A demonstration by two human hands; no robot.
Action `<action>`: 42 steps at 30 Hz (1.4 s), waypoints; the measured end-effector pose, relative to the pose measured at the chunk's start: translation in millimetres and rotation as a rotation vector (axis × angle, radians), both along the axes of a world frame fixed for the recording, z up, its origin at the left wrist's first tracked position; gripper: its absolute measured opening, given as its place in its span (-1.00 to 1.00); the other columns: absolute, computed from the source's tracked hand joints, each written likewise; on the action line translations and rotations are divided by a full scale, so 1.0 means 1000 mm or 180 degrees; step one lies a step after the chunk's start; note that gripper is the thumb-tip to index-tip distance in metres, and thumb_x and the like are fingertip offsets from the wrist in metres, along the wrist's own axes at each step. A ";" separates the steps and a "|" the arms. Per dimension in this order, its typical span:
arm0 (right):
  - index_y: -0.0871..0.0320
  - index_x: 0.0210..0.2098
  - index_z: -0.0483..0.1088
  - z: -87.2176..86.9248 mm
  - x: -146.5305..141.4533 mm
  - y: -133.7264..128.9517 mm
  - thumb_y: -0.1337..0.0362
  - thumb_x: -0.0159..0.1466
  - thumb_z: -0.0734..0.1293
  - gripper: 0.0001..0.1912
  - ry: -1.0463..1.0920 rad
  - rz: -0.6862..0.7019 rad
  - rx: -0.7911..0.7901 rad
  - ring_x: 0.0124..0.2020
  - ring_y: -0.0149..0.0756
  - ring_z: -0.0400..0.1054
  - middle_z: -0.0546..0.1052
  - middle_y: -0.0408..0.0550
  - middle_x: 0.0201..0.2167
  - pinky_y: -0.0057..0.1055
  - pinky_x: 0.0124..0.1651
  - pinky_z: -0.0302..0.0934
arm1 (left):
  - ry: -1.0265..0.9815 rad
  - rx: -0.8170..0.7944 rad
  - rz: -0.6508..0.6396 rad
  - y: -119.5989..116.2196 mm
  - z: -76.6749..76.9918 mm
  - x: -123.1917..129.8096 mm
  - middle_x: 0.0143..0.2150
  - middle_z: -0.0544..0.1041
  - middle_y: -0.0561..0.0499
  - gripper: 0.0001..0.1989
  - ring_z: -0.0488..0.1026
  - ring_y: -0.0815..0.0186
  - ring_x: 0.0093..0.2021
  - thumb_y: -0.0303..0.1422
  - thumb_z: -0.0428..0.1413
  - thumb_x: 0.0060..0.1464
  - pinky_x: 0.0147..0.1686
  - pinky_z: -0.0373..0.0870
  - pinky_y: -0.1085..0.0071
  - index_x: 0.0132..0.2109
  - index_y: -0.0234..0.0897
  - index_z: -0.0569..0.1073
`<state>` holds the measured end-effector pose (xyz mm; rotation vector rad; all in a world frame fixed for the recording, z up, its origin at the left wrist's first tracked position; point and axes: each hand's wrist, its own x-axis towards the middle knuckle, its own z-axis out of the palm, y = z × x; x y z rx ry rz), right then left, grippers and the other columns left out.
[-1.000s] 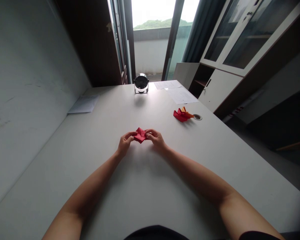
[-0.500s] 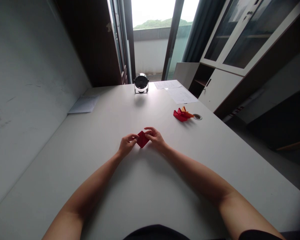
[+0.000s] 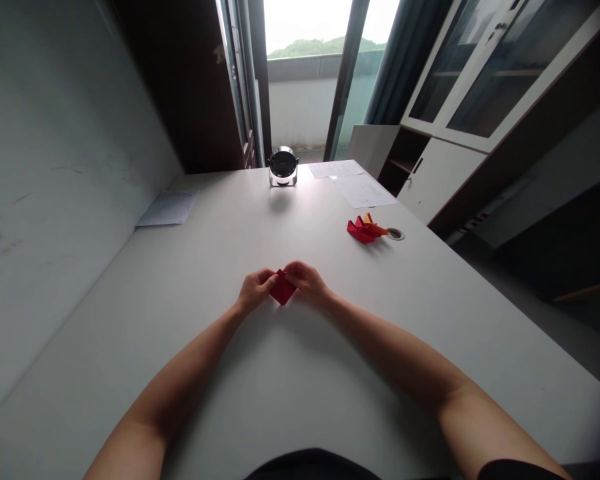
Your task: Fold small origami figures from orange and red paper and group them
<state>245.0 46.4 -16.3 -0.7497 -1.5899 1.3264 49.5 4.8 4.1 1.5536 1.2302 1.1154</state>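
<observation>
Between my two hands is a small folded red paper [image 3: 283,291], diamond-shaped with one corner pointing toward me. My left hand [image 3: 256,289] pinches its left side between thumb and fingers. On the other side, my right hand [image 3: 306,280] has its fingers closed on the paper's upper right edge. Parts of both upper edges are hidden behind the fingers.
Folded red and orange paper pieces [image 3: 366,229] stand to the right, beside a round cable hole [image 3: 395,234] in the white table [image 3: 290,400]. Farther back are a round black device on a metal stand [image 3: 283,167], printed sheets [image 3: 363,191] and papers [image 3: 167,209] by the wall.
The red paper has shifted slightly toward me. My right hand's raised fingers have curled down onto the paper's upper edge, while my left hand keeps its pinch.
</observation>
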 end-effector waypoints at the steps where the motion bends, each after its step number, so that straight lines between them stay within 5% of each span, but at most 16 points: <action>1: 0.12 -0.21 0.44 0.001 0.000 -0.001 0.06 0.24 0.40 -0.73 -0.0088 -0.0002 0.0057 -0.32 -0.29 0.42 0.55 -0.09 -0.34 -0.30 -0.23 0.34 | 0.0008 0.0003 0.0000 0.000 0.001 0.000 -0.34 0.61 -0.01 -0.69 0.50 0.29 -0.32 -0.10 0.16 0.17 -0.33 0.40 0.45 -0.23 -0.27 0.60; 8: 0.15 -0.18 0.47 0.005 -0.001 -0.006 0.09 0.26 0.37 -0.73 -0.0261 0.0059 0.0110 -0.35 -0.28 0.41 0.56 -0.08 -0.35 -0.30 -0.26 0.32 | -0.0178 -0.0122 -0.0087 0.001 0.002 0.000 -0.39 0.58 -0.01 -0.67 0.47 0.31 -0.38 -0.09 0.21 0.12 -0.39 0.37 0.46 -0.27 -0.32 0.59; 20: 0.10 0.01 0.40 0.002 0.000 0.000 0.09 0.21 0.43 -0.57 0.0093 0.0194 -0.0336 -0.37 -0.30 0.46 0.58 -0.12 -0.35 -0.34 -0.27 0.37 | -0.0735 0.0087 0.0349 0.004 -0.001 -0.002 -0.35 0.55 0.01 -0.70 0.46 0.33 -0.35 -0.12 0.23 0.11 -0.31 0.42 0.43 -0.25 -0.30 0.53; 25: 0.06 0.12 0.37 0.002 0.001 0.000 0.16 0.24 0.39 -0.54 0.0108 0.0172 -0.0193 -0.29 -0.28 0.48 0.59 -0.06 -0.22 -0.30 -0.20 0.39 | -0.0521 0.0129 0.0240 0.003 0.001 0.000 -0.45 0.44 0.08 -0.73 0.35 0.42 -0.45 -0.14 0.21 0.14 -0.43 0.30 0.50 -0.24 -0.28 0.51; 36: 0.06 0.06 0.40 0.003 0.000 -0.005 0.18 0.27 0.35 -0.63 0.0035 0.0201 -0.0104 -0.35 -0.32 0.43 0.57 -0.11 -0.31 -0.35 -0.25 0.36 | -0.0166 0.0060 0.0205 0.004 0.001 -0.003 -0.50 0.43 0.11 -0.61 0.32 0.40 -0.50 -0.10 0.20 0.13 -0.48 0.23 0.50 0.00 -0.26 0.56; 42: 0.07 0.07 0.37 0.011 0.001 -0.009 0.13 0.29 0.36 -0.62 0.0094 0.0131 -0.0157 -0.39 -0.35 0.39 0.53 -0.14 -0.36 -0.38 -0.30 0.33 | -0.0215 0.0032 0.0016 0.004 -0.002 -0.003 -0.49 0.48 0.06 -0.69 0.36 0.41 -0.50 -0.12 0.19 0.15 -0.48 0.27 0.50 -0.26 -0.31 0.58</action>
